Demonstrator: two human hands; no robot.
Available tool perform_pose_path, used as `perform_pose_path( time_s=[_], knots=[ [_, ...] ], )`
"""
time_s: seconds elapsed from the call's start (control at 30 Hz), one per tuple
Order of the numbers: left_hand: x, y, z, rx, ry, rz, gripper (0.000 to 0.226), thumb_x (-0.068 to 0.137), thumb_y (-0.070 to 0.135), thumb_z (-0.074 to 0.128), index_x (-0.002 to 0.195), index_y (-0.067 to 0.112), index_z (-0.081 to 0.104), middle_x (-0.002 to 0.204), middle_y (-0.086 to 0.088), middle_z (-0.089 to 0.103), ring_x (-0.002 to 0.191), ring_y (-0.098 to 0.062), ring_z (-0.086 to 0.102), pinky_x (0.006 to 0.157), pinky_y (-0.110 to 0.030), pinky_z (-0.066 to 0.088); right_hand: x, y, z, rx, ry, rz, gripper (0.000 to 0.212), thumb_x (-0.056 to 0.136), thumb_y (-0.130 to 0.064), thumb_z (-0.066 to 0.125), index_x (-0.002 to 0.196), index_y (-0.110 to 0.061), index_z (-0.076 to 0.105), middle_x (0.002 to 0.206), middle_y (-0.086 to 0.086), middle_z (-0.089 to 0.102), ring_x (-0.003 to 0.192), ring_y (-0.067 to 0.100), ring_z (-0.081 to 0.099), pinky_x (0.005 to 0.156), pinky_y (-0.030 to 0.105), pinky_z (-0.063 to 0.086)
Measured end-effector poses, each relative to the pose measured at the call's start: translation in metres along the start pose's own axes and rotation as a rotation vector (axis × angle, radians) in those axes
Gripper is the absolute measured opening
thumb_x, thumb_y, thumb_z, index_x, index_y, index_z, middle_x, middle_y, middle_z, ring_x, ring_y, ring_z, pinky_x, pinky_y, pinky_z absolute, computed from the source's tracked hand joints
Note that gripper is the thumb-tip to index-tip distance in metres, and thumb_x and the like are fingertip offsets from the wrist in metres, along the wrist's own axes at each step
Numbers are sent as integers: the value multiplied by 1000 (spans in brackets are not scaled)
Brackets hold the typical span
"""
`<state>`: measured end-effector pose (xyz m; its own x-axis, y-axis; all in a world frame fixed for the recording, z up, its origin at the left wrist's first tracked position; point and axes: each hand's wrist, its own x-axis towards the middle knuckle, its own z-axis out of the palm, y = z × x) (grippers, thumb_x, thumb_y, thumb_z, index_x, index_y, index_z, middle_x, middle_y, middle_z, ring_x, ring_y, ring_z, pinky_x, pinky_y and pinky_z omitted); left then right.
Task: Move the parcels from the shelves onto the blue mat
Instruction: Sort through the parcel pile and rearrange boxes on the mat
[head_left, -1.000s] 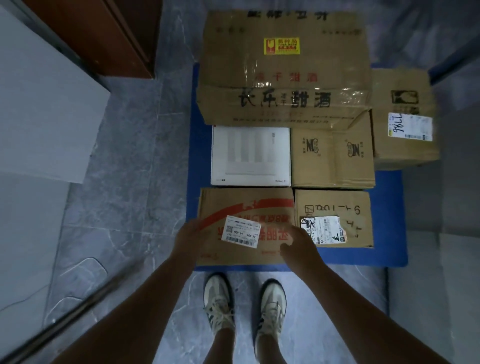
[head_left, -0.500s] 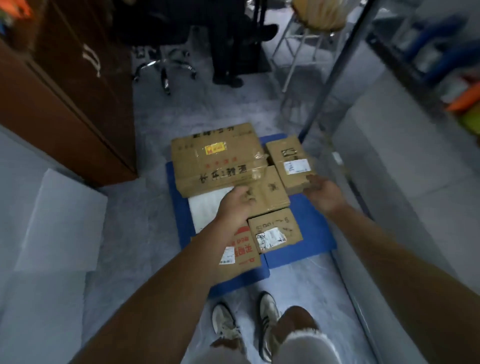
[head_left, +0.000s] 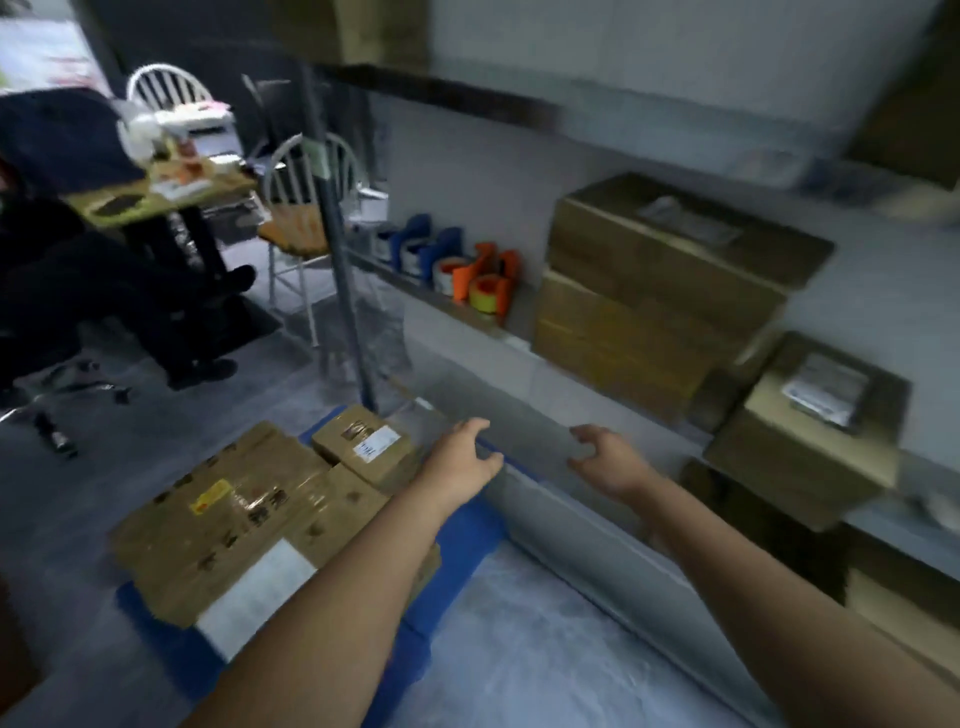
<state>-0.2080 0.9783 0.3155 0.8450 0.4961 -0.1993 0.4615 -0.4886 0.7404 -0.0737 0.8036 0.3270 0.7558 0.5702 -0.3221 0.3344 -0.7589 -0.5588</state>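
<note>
Both empty with fingers loosely curled, the left hand (head_left: 460, 462) and right hand (head_left: 605, 460) hang at centre frame between the crowded mat (head_left: 462, 540) at lower left and the shelf parcels (head_left: 810, 431) at right; grasping the lower stacked box (head_left: 618, 343) could tip the upper box (head_left: 675, 234) off

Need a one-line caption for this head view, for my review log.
Left hand and right hand, both empty, extend toward the stacked parcels on the shelf; other parcels lie on the blue mat.
</note>
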Motion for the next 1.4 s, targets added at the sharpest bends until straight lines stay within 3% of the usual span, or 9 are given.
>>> perform_pose_path(
  time_s=[0.23, 0.37, 0.47, 0.6, 0.8, 1.0, 1.13, 1.3, 1.4],
  knots=[
    [-54, 140, 157, 145, -320, 264, 52, 93, 32, 60, 141, 23, 43, 150, 1, 40, 134, -20, 41, 96, -25, 34, -160, 168, -68, 200, 192, 246, 56, 91, -21, 63, 143, -10, 45, 142, 13, 49, 130, 31, 48, 109, 43, 41],
    [-104, 226, 263, 209, -507, 441, 53, 92, 31, 62, 141, 22, 44, 152, 0, 39, 138, -20, 39, 106, -29, 34, -270, 271, -94, 285, 350, 413, 55, 92, -21, 59, 144, -13, 45, 142, 9, 51, 135, 26, 42, 113, 38, 36],
    [-151, 285, 334, 233, -613, 572, 52, 91, 32, 63, 139, 22, 46, 148, 0, 44, 131, -18, 45, 98, -21, 34, -346, 335, -105, 327, 488, 565, 55, 91, -23, 60, 143, -11, 46, 142, 10, 51, 136, 27, 39, 114, 35, 33],
    [-224, 345, 420, 272, -798, 726, 52, 90, 28, 65, 139, 18, 48, 144, -3, 47, 131, -20, 45, 100, -22, 34, -450, 400, -107, 446, 655, 765, 57, 90, -25, 60, 143, -10, 45, 143, 12, 48, 135, 30, 41, 112, 43, 37],
    [-295, 412, 520, 342, -1005, 942, 53, 90, 23, 66, 138, 14, 48, 143, -5, 50, 130, -20, 48, 109, -32, 38, -556, 472, -109, 507, 813, 996, 52, 89, -21, 59, 139, -9, 51, 139, 13, 54, 130, 30, 47, 108, 39, 40],
    [-330, 455, 625, 352, -1122, 1008, 51, 91, 26, 64, 139, 19, 47, 145, -1, 46, 131, -18, 45, 96, -19, 31, -611, 538, -114, 599, 866, 1160, 54, 90, -21, 60, 142, -11, 47, 140, 10, 52, 128, 28, 48, 99, 37, 45],
    [-338, 481, 694, 368, -1209, 973, 51, 90, 27, 64, 138, 19, 48, 142, 0, 48, 128, -15, 47, 97, -20, 33, -635, 590, -130, 647, 873, 1257, 55, 90, -18, 60, 142, -8, 46, 141, 12, 51, 131, 28, 45, 110, 41, 39],
    [-340, 517, 770, 411, -1226, 929, 48, 89, 28, 64, 135, 19, 50, 138, -2, 52, 123, -19, 51, 103, -29, 41, -655, 652, -160, 719, 951, 1320, 49, 91, -19, 64, 137, -6, 52, 132, 13, 60, 119, 26, 55, 91, 23, 39],
    [-354, 533, 811, 442, -1224, 897, 48, 90, 28, 63, 135, 18, 50, 139, -3, 52, 124, -20, 51, 99, -27, 40, -672, 684, -171, 757, 926, 1298, 57, 92, -21, 63, 144, -8, 44, 143, 11, 52, 130, 25, 49, 98, 24, 36]
  ],
)
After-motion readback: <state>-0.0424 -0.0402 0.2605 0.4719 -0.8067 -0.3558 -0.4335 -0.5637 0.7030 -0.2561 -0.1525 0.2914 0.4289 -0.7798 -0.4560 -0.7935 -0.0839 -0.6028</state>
